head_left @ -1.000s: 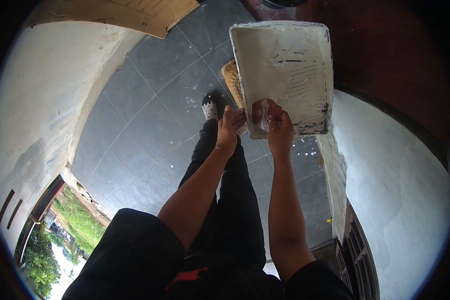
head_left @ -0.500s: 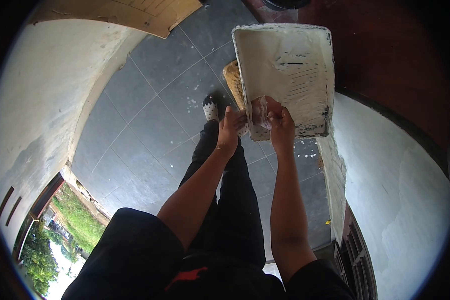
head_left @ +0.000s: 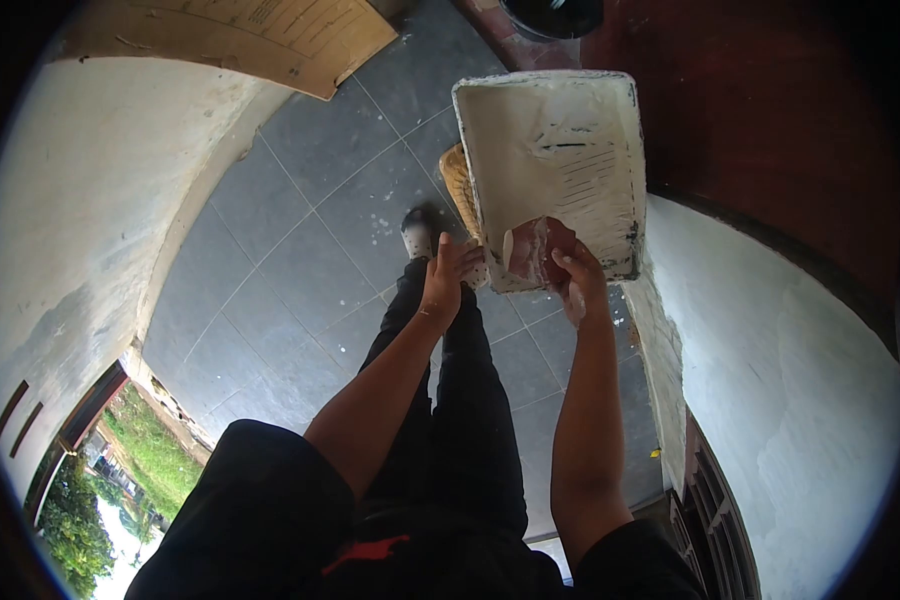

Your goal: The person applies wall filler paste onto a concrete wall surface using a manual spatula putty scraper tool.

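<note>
A white paint-stained tray (head_left: 560,130) is held up in front of me, its hollow side facing the camera. My left hand (head_left: 448,272) grips the tray's near left corner. My right hand (head_left: 580,280), smeared with white paint, holds a reddish paint-caked pad (head_left: 532,248) against the tray's lower edge. A tan woven thing (head_left: 460,180) shows behind the tray's left side.
Dark grey floor tiles (head_left: 310,250) lie below, with my black trouser legs and a spotted shoe (head_left: 417,232). A white wall (head_left: 790,370) rises at right, another curved white wall at left. Flattened cardboard (head_left: 260,35) lies at the top. A dark bucket (head_left: 552,15) stands above the tray.
The tray has shifted slightly left and down in view. My right hand has slid to the right along the tray's lower edge with the pad.
</note>
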Motion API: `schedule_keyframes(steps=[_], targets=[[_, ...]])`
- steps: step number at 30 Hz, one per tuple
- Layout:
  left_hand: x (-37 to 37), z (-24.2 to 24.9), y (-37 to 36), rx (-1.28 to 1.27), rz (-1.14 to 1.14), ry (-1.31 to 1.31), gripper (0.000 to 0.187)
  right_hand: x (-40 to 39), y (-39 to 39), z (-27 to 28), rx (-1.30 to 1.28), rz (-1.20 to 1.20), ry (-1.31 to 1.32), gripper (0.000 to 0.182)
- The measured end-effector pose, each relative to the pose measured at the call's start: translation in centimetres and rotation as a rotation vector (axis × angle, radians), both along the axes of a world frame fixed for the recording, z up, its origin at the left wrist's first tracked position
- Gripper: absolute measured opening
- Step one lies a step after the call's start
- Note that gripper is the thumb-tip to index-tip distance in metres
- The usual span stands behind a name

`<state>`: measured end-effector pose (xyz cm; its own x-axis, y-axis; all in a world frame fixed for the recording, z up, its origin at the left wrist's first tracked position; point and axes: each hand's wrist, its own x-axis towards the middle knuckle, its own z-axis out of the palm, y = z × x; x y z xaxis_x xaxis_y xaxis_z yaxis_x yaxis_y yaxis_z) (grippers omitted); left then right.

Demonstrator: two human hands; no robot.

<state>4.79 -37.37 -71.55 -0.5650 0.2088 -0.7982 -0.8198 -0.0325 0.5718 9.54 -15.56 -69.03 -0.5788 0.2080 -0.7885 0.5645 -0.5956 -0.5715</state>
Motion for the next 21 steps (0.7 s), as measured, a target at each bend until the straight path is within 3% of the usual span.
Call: schedule_keyframes(steps=[6, 13, 15, 18, 21], targets=[[0.7, 4.7, -2.7, -0.034, -0.054, 0.084, 0.093, 2.1, 0.7, 8.5, -0.072, -0.061, 0.103, 0.042], [-0.1, 13.1, -4.8, 0.024, -0.098, 0.202, 0.088, 3.3, -0.1, 18.3, -0.189, -0.316, 0.354, 0.045], [-0.4, 14.5, -4.8, 0.07, -0.115, 0.236, 0.086, 3.1, -0.4, 21.0, -0.334, -0.392, 0.413, 0.046], [-1.1, 16.2, -4.8, 0.083, -0.176, 0.235, 0.086, 2.8, -0.9, 22.7, -0.166, -0.345, 0.373, 0.052], [-1.4, 17.6, -4.7, 0.113, -0.187, 0.26, 0.086, 2.7, -1.2, 22.7, -0.173, -0.414, 0.439, 0.056]])
